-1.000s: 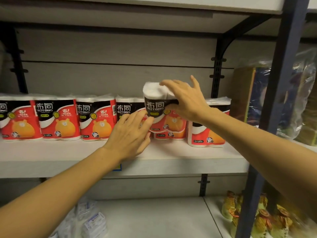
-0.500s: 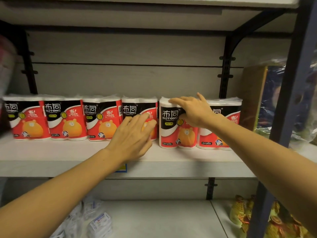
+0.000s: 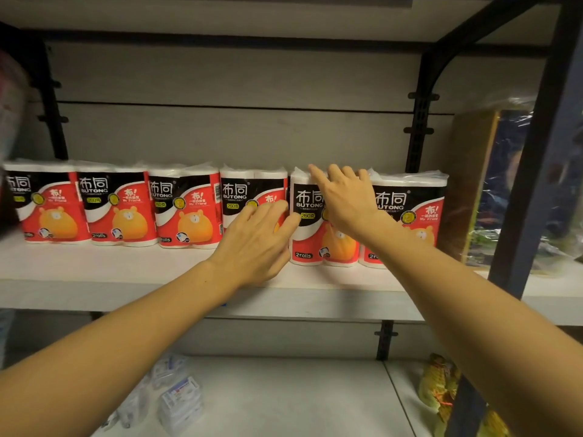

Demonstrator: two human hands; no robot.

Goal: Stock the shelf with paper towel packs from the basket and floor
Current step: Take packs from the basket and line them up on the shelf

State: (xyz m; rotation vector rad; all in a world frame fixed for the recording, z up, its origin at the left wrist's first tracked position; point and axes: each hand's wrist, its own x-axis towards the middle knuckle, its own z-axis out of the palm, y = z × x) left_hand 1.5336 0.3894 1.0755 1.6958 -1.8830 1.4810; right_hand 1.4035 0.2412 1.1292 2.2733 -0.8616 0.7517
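Step in hand, by judgement: seating the fifth pack (image 3: 310, 228) upright in the row on the shelf (image 3: 94, 279). Right hand (image 3: 345, 200) rests flat on it, fingers spread; left hand (image 3: 257, 244), loosely spread, presses beside it. Next: release, fetch another pack.

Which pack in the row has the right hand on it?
The fifth red-and-black paper towel pack from the left; the right hand lies over its top front, and it stands slightly forward.
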